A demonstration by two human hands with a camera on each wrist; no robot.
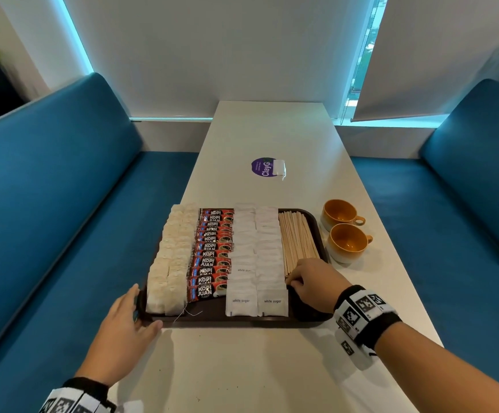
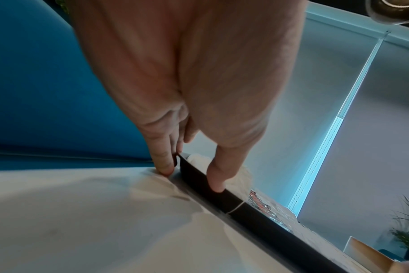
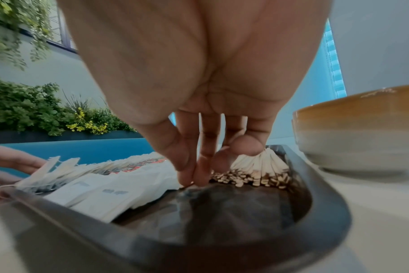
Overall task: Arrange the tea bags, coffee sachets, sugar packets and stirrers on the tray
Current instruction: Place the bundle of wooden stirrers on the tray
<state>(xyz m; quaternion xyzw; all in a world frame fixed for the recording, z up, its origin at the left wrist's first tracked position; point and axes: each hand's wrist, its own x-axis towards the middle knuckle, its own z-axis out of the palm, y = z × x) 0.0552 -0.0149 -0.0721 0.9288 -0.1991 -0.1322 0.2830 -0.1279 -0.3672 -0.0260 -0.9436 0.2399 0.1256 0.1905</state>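
I see the white table [image 1: 272, 353] with the dark tray [image 1: 212, 318] on it. Rows on the tray, left to right: tea bags [image 1: 170, 263], coffee sachets [image 1: 212, 251], sugar packets [image 1: 255, 263], stirrers [image 1: 297, 236]. My left hand [image 1: 123, 323] has straight fingers touching the tray's near-left corner, gripping nothing. My right hand [image 1: 310, 284] has fingertips [image 3: 194, 177] bunched at the stirrers' near ends; can't tell whether it holds one. Two cups [image 1: 345, 231] stand beside the tray.
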